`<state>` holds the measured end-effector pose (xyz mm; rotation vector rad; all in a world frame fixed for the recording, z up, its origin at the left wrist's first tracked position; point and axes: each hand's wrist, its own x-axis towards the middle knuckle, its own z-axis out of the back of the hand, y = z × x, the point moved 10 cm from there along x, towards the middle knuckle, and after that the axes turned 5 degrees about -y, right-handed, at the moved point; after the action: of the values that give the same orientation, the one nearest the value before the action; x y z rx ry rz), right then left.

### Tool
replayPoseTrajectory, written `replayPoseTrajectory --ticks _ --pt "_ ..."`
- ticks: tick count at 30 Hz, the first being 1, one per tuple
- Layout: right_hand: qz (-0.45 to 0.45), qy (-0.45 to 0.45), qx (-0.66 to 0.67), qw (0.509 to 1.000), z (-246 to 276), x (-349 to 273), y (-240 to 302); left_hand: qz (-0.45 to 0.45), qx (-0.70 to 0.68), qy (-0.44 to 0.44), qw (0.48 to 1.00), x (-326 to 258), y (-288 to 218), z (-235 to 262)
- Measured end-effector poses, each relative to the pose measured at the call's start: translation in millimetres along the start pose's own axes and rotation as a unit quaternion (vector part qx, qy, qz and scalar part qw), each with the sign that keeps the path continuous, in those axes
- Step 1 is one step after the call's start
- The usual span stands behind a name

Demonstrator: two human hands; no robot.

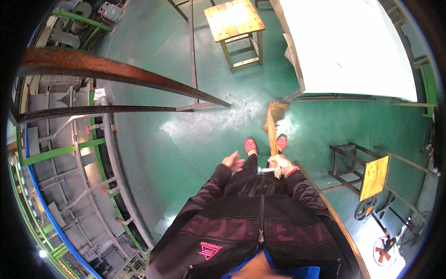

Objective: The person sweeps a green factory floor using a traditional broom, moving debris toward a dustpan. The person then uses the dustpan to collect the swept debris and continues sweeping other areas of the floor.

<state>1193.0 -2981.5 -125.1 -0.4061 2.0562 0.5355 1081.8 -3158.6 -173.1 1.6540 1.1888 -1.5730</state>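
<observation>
Broom [273, 128] upright in front of the body, straw head down on the green floor [186, 139], just ahead of the red shoes [251, 145]. Right hand [280, 163] clamped around the broom handle, red band at the wrist. Left hand [232, 162] free, fingers spread, holding nothing, near the left hip. Wooden stool [234, 21] farther off on the floor. White-topped table [348, 46] to the right. Rusty metal frame [116, 74] to the left.
</observation>
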Motion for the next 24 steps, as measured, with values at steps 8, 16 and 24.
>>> replayPoseTrajectory --ticks 8,16,24 --pt "-0.015 0.028 -0.017 0.999 -97.1 -35.5 46.8 -0.073 0.008 -0.004 0.997 10.8 -108.1 -136.2" --pt "0.117 -0.054 -0.243 0.961 -118.6 -25.6 177.5 -0.094 -0.206 0.134 0.965 57.5 -219.2 -122.0" --pt "0.203 -0.014 0.127 0.971 -119.8 108.8 446.6 -0.125 -0.158 -0.031 0.979 102.4 -327.9 -42.8"
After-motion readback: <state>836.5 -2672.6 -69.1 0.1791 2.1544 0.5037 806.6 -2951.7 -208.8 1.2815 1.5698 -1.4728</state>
